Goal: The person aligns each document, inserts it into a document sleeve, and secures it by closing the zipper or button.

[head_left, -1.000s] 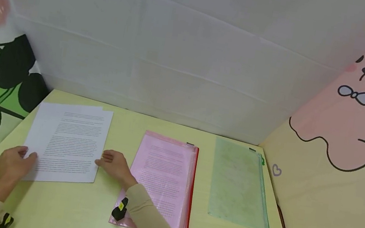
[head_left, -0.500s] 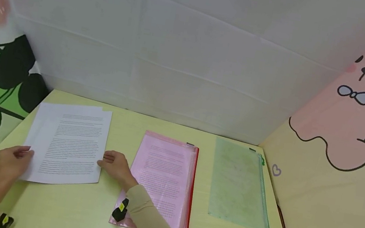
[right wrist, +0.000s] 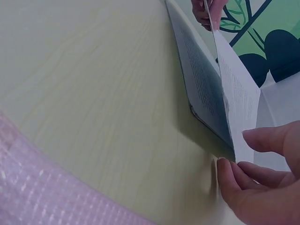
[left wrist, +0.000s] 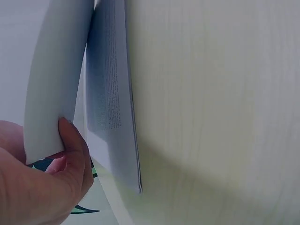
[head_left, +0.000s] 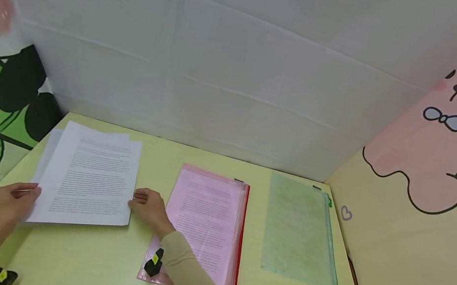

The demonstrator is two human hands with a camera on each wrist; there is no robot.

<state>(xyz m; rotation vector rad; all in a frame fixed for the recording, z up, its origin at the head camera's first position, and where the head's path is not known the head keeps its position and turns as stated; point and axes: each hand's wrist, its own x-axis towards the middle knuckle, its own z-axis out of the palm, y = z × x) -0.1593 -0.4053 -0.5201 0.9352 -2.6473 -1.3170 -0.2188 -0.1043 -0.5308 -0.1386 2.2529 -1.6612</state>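
Several printed sheets of paper [head_left: 93,176] are raised off a paper stack [head_left: 48,144] at the table's left side. My left hand [head_left: 7,205] pinches the lower left edge of the raised paper; its fingers and thumb lie on opposite faces in the left wrist view. On the right edge, my right hand [head_left: 150,209] pinches the paper between thumb and fingers. The right wrist view shows the raised paper [right wrist: 239,89] tilted steeply over the stack [right wrist: 204,89], with a gap between them. How many sheets are lifted cannot be told.
A pink zip folder [head_left: 204,208] with a printed page inside lies mid-table, partly under my right forearm. Farther right lies a green zip folder [head_left: 300,228]. A white sheet wall [head_left: 219,86] closes the back; printed panels stand at both sides.
The top sheets have come up off the stack and shifted slightly right, baring its left edge. My left hand has moved a little left, my right hand a little right.
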